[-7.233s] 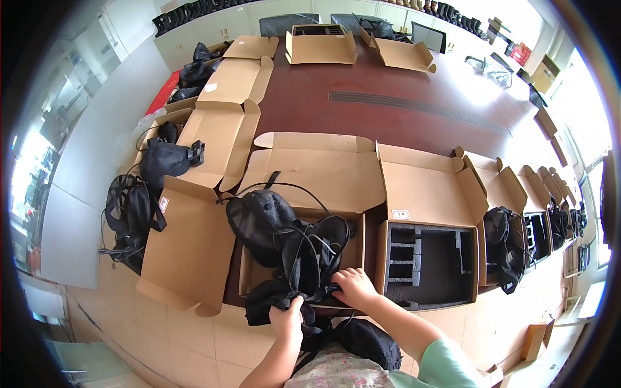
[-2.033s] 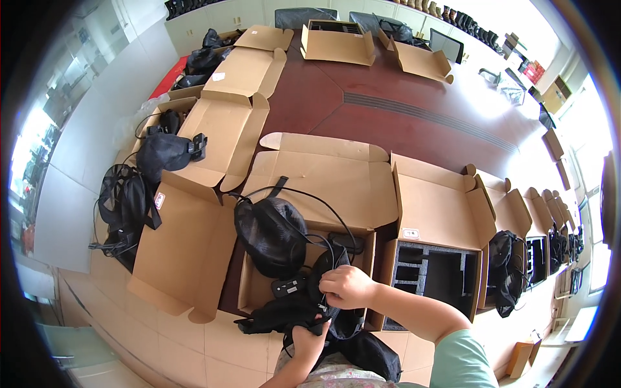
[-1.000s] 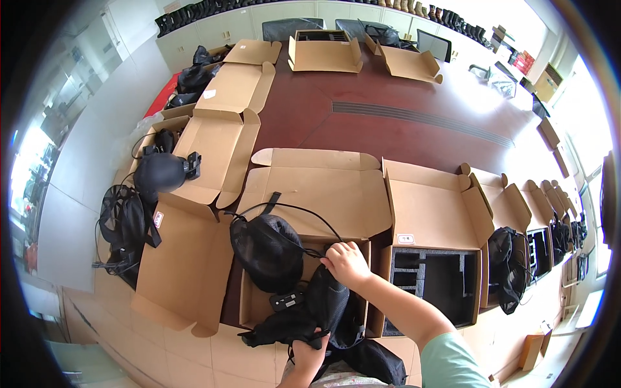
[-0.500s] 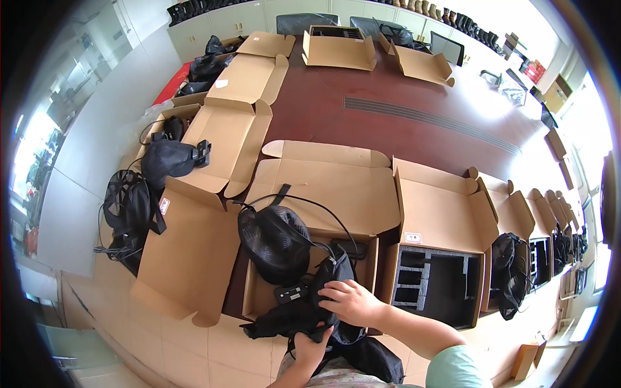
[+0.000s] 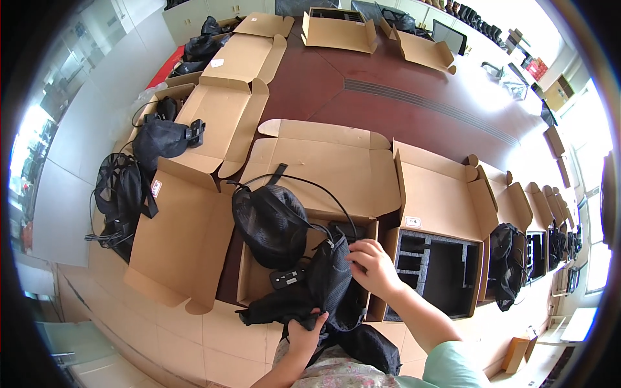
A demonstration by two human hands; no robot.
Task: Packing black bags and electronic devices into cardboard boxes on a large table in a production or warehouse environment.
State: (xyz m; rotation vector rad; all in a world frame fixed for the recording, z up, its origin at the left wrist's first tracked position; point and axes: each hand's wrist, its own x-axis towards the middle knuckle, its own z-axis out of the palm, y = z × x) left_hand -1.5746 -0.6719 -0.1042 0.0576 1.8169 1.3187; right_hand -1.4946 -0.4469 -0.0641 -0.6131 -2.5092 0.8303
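A black mesh fabric bag (image 5: 328,275) with a zipper near its top hangs over the near side of an open cardboard box (image 5: 244,284). My left hand (image 5: 304,333) is closed on the bag's lower folds, thumb on top. At the bag's right edge, my right hand (image 5: 376,268) has its fingers curled and pinched against the fabric. A black cap (image 5: 270,226) with a cable looping over it sits in the box, left of the bag. Just below the cap lies a small black device (image 5: 287,278) with a pale label. What the bag holds is hidden.
To the right stands an open box (image 5: 443,271) with grey foam dividers. At the left are a raised cardboard lid (image 5: 178,233), another black cap (image 5: 162,141) and a black strap bundle (image 5: 119,187). More open boxes line the dark red table (image 5: 310,97).
My right hand has shifted from the bag's front to its right edge, and the bag's upper part stands more spread. My left hand keeps its hold. The whole view has shifted slightly.
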